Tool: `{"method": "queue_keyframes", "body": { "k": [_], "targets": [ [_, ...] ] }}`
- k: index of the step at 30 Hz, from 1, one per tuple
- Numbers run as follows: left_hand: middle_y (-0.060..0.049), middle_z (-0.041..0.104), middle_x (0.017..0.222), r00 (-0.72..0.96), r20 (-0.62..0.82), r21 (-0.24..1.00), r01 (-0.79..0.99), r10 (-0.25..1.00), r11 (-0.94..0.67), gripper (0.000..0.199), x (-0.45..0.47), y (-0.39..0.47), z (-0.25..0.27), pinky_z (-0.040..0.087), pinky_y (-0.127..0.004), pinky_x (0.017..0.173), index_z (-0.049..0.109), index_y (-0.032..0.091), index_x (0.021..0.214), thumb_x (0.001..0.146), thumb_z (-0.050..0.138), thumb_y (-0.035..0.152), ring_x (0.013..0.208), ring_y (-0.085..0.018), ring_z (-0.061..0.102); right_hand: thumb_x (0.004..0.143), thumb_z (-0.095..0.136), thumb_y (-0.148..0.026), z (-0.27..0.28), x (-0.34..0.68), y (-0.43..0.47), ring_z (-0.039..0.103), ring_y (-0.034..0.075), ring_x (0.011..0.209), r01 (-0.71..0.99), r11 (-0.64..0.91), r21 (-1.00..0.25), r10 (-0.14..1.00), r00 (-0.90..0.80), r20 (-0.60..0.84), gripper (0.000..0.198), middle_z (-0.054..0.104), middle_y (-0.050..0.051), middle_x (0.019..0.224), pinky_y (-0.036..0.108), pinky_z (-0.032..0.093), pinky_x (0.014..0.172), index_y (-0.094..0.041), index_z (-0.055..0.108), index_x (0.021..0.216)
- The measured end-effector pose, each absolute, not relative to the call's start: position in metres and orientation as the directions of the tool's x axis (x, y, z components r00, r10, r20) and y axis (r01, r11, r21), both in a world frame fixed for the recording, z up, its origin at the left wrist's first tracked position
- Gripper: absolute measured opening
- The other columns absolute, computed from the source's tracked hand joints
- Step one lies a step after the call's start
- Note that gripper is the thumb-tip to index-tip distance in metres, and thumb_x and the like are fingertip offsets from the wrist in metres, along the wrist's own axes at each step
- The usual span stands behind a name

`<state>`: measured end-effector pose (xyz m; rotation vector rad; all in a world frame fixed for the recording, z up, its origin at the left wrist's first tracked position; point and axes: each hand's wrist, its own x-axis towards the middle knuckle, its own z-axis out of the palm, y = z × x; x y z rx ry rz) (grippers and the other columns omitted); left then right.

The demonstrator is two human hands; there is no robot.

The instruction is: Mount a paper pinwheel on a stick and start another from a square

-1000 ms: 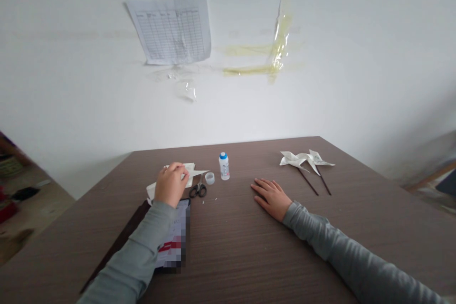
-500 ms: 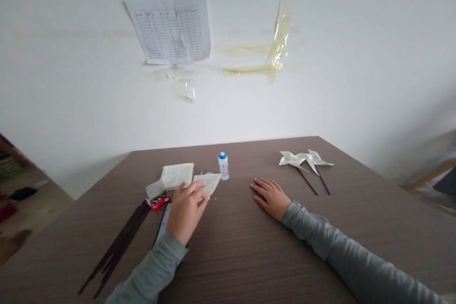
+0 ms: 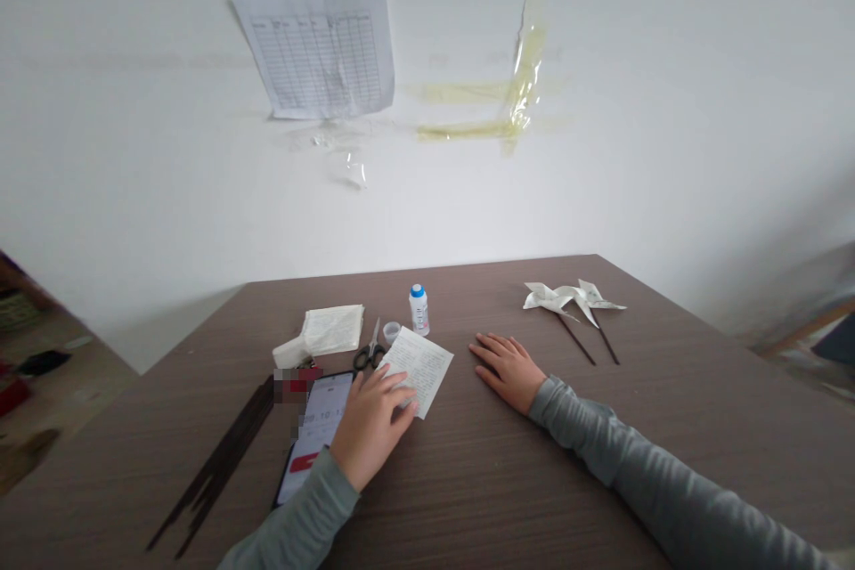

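My left hand [image 3: 374,417] lies palm down on the lower left of a square sheet of printed paper [image 3: 427,365], its fingers spread over it. The sheet sits slantwise on the table. My right hand [image 3: 508,370] rests flat on the tabletop to the right, fingers stretched out, touching nothing else. Just beyond the sheet stand a white bottle with a blue cap [image 3: 419,312] and a small clear cup [image 3: 392,332]. Black-handled scissors [image 3: 370,354] lie near my left fingertips. Beside that hand is a phone [image 3: 319,427] with a lit screen.
A stack of printed paper [image 3: 334,329] lies at the back left, by a partly pixelated red box [image 3: 294,385]. Several thin dark sticks [image 3: 217,468] lie at left. Two paper pinwheels on sticks [image 3: 561,298] are at back right. A wall [image 3: 427,223] borders the brown table [image 3: 468,490].
My left hand has brought the paper sheet rightward and nearer, and its fingers have spread onto it. The scissors, the cup and more of the phone have come into view. My right hand has stayed still.
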<state>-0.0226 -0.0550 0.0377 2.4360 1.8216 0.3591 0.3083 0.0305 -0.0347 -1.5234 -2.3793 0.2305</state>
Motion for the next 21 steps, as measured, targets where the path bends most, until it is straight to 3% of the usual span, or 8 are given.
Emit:
{"method": "queue_keyframes", "body": {
  "k": [6,14,17,21],
  "targets": [
    [-0.015,0.082,0.184,0.189,0.096,0.114,0.973,0.977,-0.199,0.049,-0.012,-0.056,0.035,0.056,-0.074,0.152,0.095,0.033,0.162,0.116,0.079,0.025,0.180,-0.047,0.070,0.125,0.071,-0.036,-0.036,0.308,0.031,0.066,0.047,0.183,0.849,0.434,-0.301,0.899,-0.384,0.212,0.056,0.072,0.014,0.195,0.078,0.053,0.153,-0.037,0.083,0.179],
    [-0.017,0.080,0.186,0.245,0.092,0.162,0.953,0.965,-0.257,0.051,-0.003,-0.061,0.028,0.051,-0.084,0.152,0.093,0.034,0.165,0.116,0.082,0.024,0.179,-0.050,0.071,0.126,0.072,-0.032,-0.033,0.307,0.026,0.068,0.048,0.182,0.849,0.440,-0.294,0.895,-0.387,0.221,0.056,0.074,0.018,0.193,0.074,0.053,0.153,-0.031,0.082,0.181],
    [-0.018,0.080,0.186,0.267,0.081,0.193,0.941,0.960,-0.278,0.051,0.003,-0.062,0.028,0.048,-0.087,0.153,0.093,0.034,0.166,0.116,0.084,0.026,0.180,-0.050,0.070,0.124,0.074,-0.032,-0.033,0.309,0.025,0.072,0.047,0.178,0.810,0.484,-0.329,0.868,-0.396,0.300,0.056,0.078,0.021,0.188,0.073,0.058,0.151,-0.027,0.082,0.179],
    [-0.017,0.076,0.190,0.306,0.044,0.187,0.933,0.951,-0.309,0.054,0.018,-0.062,0.029,0.043,-0.088,0.156,0.089,0.033,0.172,0.119,0.079,0.031,0.183,-0.049,0.067,0.126,0.063,-0.033,-0.035,0.303,0.019,0.062,0.045,0.186,0.696,0.625,-0.355,0.770,-0.472,0.430,0.057,0.074,0.019,0.192,0.077,0.057,0.152,-0.026,0.080,0.180]
  ]
}}
